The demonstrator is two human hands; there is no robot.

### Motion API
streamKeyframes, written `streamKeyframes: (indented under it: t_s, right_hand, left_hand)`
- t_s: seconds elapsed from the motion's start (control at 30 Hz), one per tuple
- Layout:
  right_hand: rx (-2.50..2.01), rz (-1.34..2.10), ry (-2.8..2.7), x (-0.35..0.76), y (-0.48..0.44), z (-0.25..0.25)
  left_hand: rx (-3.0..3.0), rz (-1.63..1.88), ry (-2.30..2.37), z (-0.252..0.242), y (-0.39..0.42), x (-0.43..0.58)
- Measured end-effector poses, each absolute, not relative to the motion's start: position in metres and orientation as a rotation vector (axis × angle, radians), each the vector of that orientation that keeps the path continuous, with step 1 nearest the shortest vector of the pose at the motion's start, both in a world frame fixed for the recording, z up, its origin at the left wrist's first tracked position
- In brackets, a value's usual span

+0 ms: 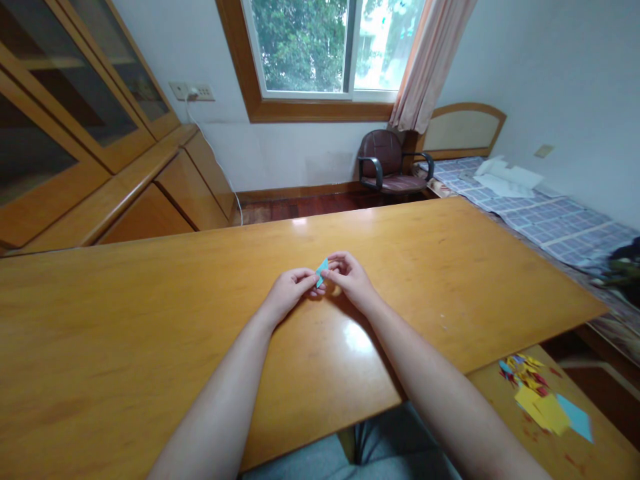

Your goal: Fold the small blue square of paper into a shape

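Note:
A small piece of folded light-blue paper (323, 269) is held just above the wooden table (165, 320), near the middle of the view. My left hand (294, 288) pinches its left side between thumb and fingers. On the other side, my right hand (351, 277) grips the paper with the thumb in front and the fingers curled behind. The folded paper looks pointed at its top and bottom ends. Its far side is hidden by my fingers.
At lower right, a lower wooden surface (493, 393) carries yellow paper sheets (543, 410), a light-blue sheet (576, 419) and a pile of small colourful folded papers (523, 370). An armchair (383, 160) and a bed (545, 220) stand beyond the table; a cabinet (135, 193) is at left.

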State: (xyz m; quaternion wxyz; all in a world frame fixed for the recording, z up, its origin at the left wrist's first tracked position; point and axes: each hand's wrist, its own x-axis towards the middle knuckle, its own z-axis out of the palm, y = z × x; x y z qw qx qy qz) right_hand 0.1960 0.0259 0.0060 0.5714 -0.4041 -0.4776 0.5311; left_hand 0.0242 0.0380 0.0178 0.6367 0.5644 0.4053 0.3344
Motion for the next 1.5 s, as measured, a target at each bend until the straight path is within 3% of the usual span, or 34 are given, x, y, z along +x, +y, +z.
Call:
streamKeyframes:
  t_s: [1.5]
  right_hand:
    - [-0.884, 1.271, -0.988, 0.1975, 0.0274, 0.0066]
  left_hand:
    - [1.267, 0.735, 0.918, 0.0173, 0.0372, 0.0245]
